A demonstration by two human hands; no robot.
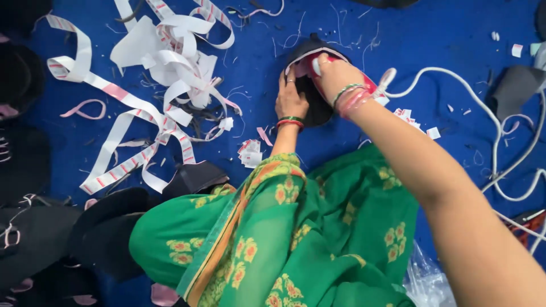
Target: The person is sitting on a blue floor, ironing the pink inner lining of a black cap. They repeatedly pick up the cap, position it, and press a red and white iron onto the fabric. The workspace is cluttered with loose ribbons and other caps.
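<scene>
Right of the white tape pile (170,62), we press our left hand (290,98) and right hand (335,74), fingers seemingly closed, onto the black shoe piece (313,108)

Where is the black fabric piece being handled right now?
Upper centre of the head view: the black piece lies on the blue surface, between left hand and right hand.

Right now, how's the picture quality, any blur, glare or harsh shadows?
Head view: lighting is even, with no glare on the blue mat; the right hand and left hand on the black shoe piece look slightly soft; the forearm near the lens is blurred; the paper strips stay fairly sharp.
</scene>
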